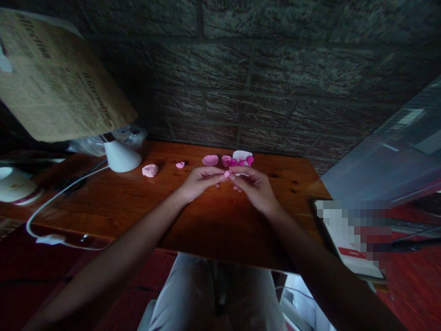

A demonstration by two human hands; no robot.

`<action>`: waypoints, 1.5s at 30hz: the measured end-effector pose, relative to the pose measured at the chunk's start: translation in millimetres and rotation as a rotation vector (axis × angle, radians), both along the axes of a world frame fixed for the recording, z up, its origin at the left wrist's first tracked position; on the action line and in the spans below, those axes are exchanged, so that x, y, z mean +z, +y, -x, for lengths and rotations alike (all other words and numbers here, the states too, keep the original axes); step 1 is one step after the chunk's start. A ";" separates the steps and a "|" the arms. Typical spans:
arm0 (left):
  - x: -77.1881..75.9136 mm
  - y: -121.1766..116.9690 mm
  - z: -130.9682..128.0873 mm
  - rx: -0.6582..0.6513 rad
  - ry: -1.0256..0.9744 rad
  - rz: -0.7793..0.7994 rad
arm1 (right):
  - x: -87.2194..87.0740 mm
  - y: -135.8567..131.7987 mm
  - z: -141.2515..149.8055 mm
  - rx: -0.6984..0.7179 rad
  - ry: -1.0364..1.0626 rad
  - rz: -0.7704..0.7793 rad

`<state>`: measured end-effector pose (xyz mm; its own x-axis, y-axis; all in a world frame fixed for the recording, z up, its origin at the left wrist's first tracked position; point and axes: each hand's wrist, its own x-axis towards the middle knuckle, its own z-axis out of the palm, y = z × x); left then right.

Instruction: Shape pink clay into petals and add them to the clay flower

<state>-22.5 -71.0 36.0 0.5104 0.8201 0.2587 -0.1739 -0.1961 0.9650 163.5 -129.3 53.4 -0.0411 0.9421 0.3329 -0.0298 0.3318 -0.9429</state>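
Observation:
Between the fingertips of my left hand (201, 181) and my right hand (257, 186) is a small lump of pink clay (227, 174). Both hands pinch it above the wooden table, thumbs and fingers closed around it. Just behind them lie a flat pink oval piece (210, 160), a round pink piece (226, 160) and several brighter magenta bits (249, 160). A white piece (242, 155) lies among these, partly hidden. Off to the left sit a small pink clay lump (180, 164) and a larger pale pink lump (150, 170).
A lamp with a white base (123, 156) and printed paper shade (65, 82) stands at the left, its white cord (65, 193) crossing the table (213, 230). A white cup (17, 186) is far left. A dark-edged flat object (330, 230) lies at the right edge. Behind is a stone wall (223, 69).

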 end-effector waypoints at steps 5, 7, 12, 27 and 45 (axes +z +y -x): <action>2.3 -1.2 -1.2 0.012 -0.006 -0.002 | -2.4 0.4 1.4 -0.024 0.008 0.005; 2.7 -1.8 -1.6 0.008 -0.020 0.008 | -3.2 0.8 1.7 -0.029 0.012 0.010; 3.6 -3.0 -2.4 0.003 -0.042 0.052 | -2.9 1.2 1.6 -0.029 0.022 0.018; 1.4 0.9 -0.5 0.063 -0.085 0.004 | -4.8 0.0 1.0 0.027 -0.022 0.016; 8.2 -4.4 2.5 0.000 -0.079 0.010 | -0.3 -3.4 3.2 0.050 0.044 0.032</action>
